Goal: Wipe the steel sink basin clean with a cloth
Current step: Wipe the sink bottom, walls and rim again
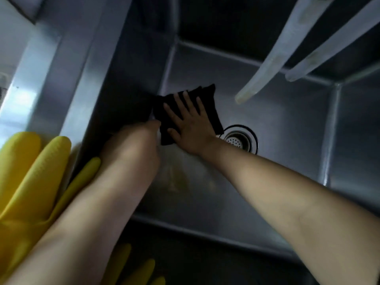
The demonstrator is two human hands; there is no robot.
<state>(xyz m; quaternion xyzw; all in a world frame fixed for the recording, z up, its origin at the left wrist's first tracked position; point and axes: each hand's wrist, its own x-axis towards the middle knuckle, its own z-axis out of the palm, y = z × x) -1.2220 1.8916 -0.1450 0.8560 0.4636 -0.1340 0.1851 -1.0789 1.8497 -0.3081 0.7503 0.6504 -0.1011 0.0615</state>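
Note:
A folded black cloth [207, 95] lies on the floor of the steel sink basin [287, 120], close to the left wall. My right hand [191, 124] lies flat on the cloth with fingers spread, pressing it down. My left hand [133, 145] is bent at the wrist beside the cloth's left edge. Its fingers are hidden behind the wrist, so their grip cannot be seen. A round drain strainer [239, 140] sits just right of my right hand.
Two pale translucent hoses [273, 58] hang down into the basin from the upper right. Yellow rubber gloves [30, 171] are draped over the sink's left rim, with more yellow fingers [144, 270] at the near edge. A brownish stain [178, 177] marks the basin floor.

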